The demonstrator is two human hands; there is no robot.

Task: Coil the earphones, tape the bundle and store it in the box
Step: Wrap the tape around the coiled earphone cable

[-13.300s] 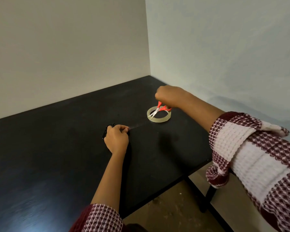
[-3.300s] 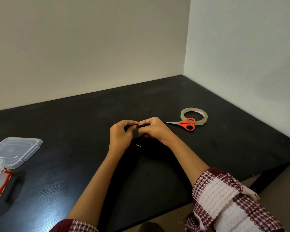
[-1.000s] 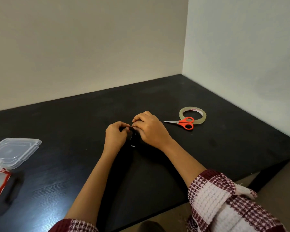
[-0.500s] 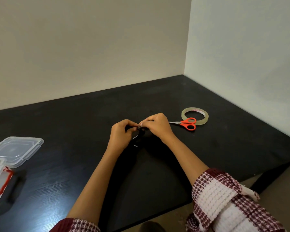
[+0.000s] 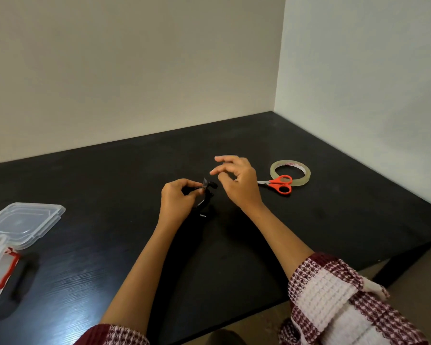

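Left hand (image 5: 177, 199) pinches the earphones (image 5: 204, 197), bundle hanging lengthwise toward the person; right hand (image 5: 237, 183) spread wide

Only print in view: red lettering on the white inner core of the clear adhesive tape roll (image 5: 290, 172), lying flat on the black worktop (image 5: 334, 207). Letters are too small and blurred to read; no word or brand can be made out. A tiny pale mark sits on the black coiled earphone bundle (image 5: 204, 202), near its lower end, maybe lettering, not legible. The clear plastic box with red clasps (image 5: 0, 265), its clear lid (image 5: 25, 222) and the orange-handled scissors (image 5: 279, 184) show no readable text. Walls bear no signs.
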